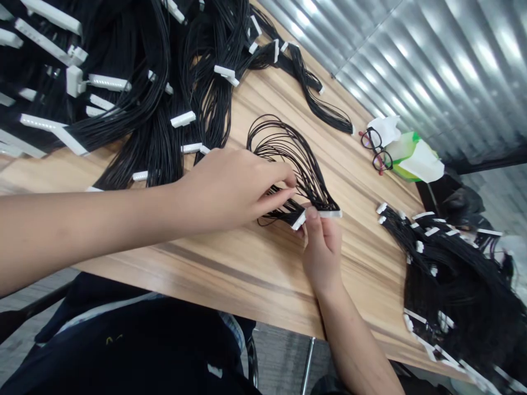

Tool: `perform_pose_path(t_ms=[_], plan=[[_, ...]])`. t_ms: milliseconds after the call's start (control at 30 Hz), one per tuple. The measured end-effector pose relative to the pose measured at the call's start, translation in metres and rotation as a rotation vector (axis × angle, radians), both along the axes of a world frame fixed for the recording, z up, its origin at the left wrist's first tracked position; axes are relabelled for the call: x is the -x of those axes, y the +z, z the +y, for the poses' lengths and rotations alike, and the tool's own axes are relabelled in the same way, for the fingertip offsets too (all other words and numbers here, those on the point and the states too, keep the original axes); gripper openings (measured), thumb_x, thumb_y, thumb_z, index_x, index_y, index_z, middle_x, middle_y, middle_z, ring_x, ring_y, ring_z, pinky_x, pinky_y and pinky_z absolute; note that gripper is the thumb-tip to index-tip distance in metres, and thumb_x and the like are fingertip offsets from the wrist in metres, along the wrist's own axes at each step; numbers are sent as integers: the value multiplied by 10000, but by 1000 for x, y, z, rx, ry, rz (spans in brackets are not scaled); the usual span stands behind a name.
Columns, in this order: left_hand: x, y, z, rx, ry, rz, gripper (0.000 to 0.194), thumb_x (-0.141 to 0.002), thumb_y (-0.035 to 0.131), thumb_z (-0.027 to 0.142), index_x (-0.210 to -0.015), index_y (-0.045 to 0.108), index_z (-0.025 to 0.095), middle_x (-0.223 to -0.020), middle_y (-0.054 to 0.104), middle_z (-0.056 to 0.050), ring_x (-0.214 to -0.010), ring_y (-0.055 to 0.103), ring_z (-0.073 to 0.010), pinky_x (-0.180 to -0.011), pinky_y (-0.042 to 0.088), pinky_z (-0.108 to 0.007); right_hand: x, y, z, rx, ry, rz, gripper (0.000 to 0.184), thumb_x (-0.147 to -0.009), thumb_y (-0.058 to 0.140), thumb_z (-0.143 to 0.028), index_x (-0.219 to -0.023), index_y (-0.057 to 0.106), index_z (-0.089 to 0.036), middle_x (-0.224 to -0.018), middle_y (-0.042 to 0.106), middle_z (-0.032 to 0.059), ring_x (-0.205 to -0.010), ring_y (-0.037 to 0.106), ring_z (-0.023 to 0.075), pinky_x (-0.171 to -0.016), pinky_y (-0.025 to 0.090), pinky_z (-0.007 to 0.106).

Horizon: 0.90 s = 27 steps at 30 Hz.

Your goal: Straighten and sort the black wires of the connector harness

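Note:
A looped bundle of thin black wires, a wire harness (307, 159), lies over the wooden table in front of me. Two white connectors sit at its ends: a long one (332, 214) and a shorter tilted one (298, 221). My right hand (323, 247) grips the harness by these connectors, its thumb pressed over them. From the left, my left hand (247, 186) reaches across to the wires. Its thumb and index finger come together in a pinch beside the loop; whether a wire is between the tips is too small to tell.
A large pile of black harnesses (152, 126) with white connectors covers the table's left. Another heap (461, 274) lies at the right edge. A single harness (313, 99) stretches along the back, near glasses (376, 148) and a green-and-white packet (411, 156). Corrugated metal (411, 55) borders the far side.

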State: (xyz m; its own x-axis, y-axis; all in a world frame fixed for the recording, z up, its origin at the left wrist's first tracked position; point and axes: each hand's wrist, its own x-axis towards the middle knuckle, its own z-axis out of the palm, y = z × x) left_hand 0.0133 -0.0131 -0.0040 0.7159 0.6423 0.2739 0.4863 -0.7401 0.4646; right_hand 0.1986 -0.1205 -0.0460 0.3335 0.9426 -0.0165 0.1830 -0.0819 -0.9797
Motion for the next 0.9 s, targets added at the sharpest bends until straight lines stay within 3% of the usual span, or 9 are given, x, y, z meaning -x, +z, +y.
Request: perform_pose_path(t_ms=[133, 267, 367, 500, 667, 800, 900], plan=[[2, 0, 6, -149, -2, 76, 258, -997, 569, 372, -893, 775, 258, -905, 782, 44, -716, 691, -142, -515, 220, -260, -3, 2, -3, 26, 94, -62, 397, -988, 570, -552, -777, 659, -228, -644, 571, -25, -597, 490, 120, -546, 363, 282], [5, 0, 15, -269, -70, 9, 319, -1045, 457, 376, -1032, 768, 306, -1097, 785, 28, -852, 732, -153, -527, 285, -266, -4, 11, -4, 94, 269, -4, 470, -990, 559, -568, -685, 628, -218, -620, 548, -24, -582, 492, 120, -552, 389, 280], [5, -3, 24, -218, -169, -29, 288, -1052, 460, 385, -1109, 739, 347, -1029, 790, 35, -882, 741, -158, -559, 340, -259, -4, 14, -6, 145, 357, 52, 465, -979, 562, -591, -706, 658, -227, -636, 596, -10, -611, 552, 143, -590, 454, 295], [8, -1, 32, -268, -201, -19, 373, -1083, 367, 405, -1180, 723, 352, -1031, 791, 19, -809, 722, -133, -546, 306, -270, -6, 13, -9, 166, 360, 102, 460, -962, 577, -612, -708, 676, -241, -644, 605, -6, -617, 552, 155, -597, 466, 302], [14, 13, 33, -341, -196, 58, 464, -1097, 304, 413, -1134, 757, 320, -1069, 773, 18, -724, 660, -91, -611, 340, -255, -5, 14, -5, 179, 353, 97, 495, -940, 587, -646, -683, 652, -228, -627, 556, -16, -582, 496, 133, -565, 436, 287], [13, 24, 24, -357, -62, 228, 525, -1095, 237, 354, -1100, 744, 217, -1052, 746, -36, -677, 593, -93, -592, 266, -264, -3, 14, 2, 161, 254, 63, 496, -911, 619, -659, -677, 598, -223, -599, 514, -34, -550, 453, 115, -532, 416, 272], [12, 28, 17, -363, 34, 178, 536, -1080, 253, 437, -1083, 737, 206, -960, 704, -57, -734, 633, -147, -562, 194, -276, -4, 11, 5, 147, 145, 79, 465, -892, 650, -646, -705, 595, -224, -594, 514, -42, -542, 448, 107, -516, 391, 261]])
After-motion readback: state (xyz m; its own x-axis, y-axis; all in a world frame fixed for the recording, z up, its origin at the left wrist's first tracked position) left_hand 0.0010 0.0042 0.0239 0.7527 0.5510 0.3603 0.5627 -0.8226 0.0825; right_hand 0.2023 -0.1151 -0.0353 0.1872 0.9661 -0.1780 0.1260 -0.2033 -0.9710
